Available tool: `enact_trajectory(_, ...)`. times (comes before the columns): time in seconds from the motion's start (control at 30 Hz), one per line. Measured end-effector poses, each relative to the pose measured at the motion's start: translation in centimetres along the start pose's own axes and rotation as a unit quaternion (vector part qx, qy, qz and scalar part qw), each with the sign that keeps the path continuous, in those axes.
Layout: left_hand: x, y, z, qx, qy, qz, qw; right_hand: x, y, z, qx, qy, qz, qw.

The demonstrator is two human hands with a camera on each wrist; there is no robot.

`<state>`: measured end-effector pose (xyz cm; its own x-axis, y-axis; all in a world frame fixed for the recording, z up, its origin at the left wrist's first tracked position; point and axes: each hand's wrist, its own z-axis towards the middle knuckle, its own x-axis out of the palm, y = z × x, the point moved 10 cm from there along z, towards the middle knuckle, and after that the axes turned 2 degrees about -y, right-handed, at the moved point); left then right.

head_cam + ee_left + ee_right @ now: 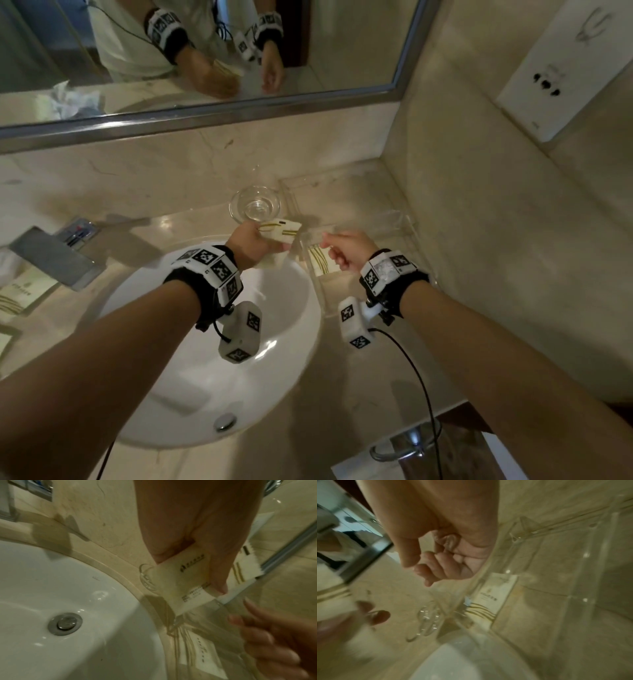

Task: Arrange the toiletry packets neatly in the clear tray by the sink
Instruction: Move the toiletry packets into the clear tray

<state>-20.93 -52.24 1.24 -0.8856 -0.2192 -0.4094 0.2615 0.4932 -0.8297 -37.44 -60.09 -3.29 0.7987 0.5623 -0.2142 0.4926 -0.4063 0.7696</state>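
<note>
My left hand (251, 240) grips a few white toiletry packets with gold stripes (284, 230) over the counter, between the basin and the clear tray (406, 219). In the left wrist view the thumb (217, 574) presses on the top packet (185, 582). My right hand (342, 251) hovers over the tray's left wall, fingers loosely curled (440, 563), holding nothing. One packet (320, 262) lies flat in the tray's near left corner, seen through the tray wall (494, 596).
A small glass dish (255, 204) stands on the counter just left of the tray. The white basin (191, 342) lies below my arms, the faucet (51, 257) at left. More packets (24, 291) lie at the far left. Walls and mirror close in behind.
</note>
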Motion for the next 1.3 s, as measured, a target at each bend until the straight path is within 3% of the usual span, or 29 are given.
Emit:
enact_trajectory(0.1, 0.7, -1.4, 0.1, 0.021, 0.009, -0.005, 1.000, 0.1, 1.7, -0.9, -0.016, 0.002, 0.025, 1.000)
enact_trajectory(0.2, 1.5, -2.9, -0.1, 0.039, 0.038, -0.025, 0.998, 0.7, 1.1, -1.6, 0.042, 0.041, 0.037, 0.998)
enact_trajectory(0.33, 2.5, -4.3, -0.5, 0.068, 0.069, -0.065, 0.993, 2.3, 0.0, -3.0, 0.112, 0.135, 0.136, 0.975)
enact_trajectory(0.43, 3.0, -4.7, -0.7, 0.084, 0.080, -0.074, 0.990, 2.5, 0.2, -3.3, 0.104, 0.151, 0.227, 0.956)
enact_trajectory(0.57, 4.2, -5.5, -1.6, 0.119, 0.135, -0.041, 0.983, 2.4, 0.2, -3.0, 0.091, 0.170, 0.252, 0.949)
enact_trajectory(0.67, 5.1, -5.8, -2.3, 0.131, 0.169, -0.034, 0.976, 1.9, -0.4, -2.6, 0.103, 0.158, 0.286, 0.940)
enact_trajectory(0.77, 5.4, -5.5, -2.3, 0.120, 0.162, -0.013, 0.980, 1.2, -0.5, -2.4, 0.091, 0.129, 0.274, 0.949)
enact_trajectory(0.9, 4.0, -3.7, -1.2, 0.029, 0.095, -0.062, 0.993, -0.6, -0.6, -1.8, 0.071, 0.079, 0.254, 0.961)
enact_trajectory(1.07, 3.8, -2.0, -0.6, -0.031, 0.088, -0.122, 0.988, -3.3, -2.0, -0.9, 0.087, 0.003, 0.207, 0.975)
enact_trajectory(1.3, 4.6, -2.5, 0.8, -0.014, 0.067, -0.057, 0.996, -4.2, -2.3, -0.7, 0.090, 0.028, 0.167, 0.981)
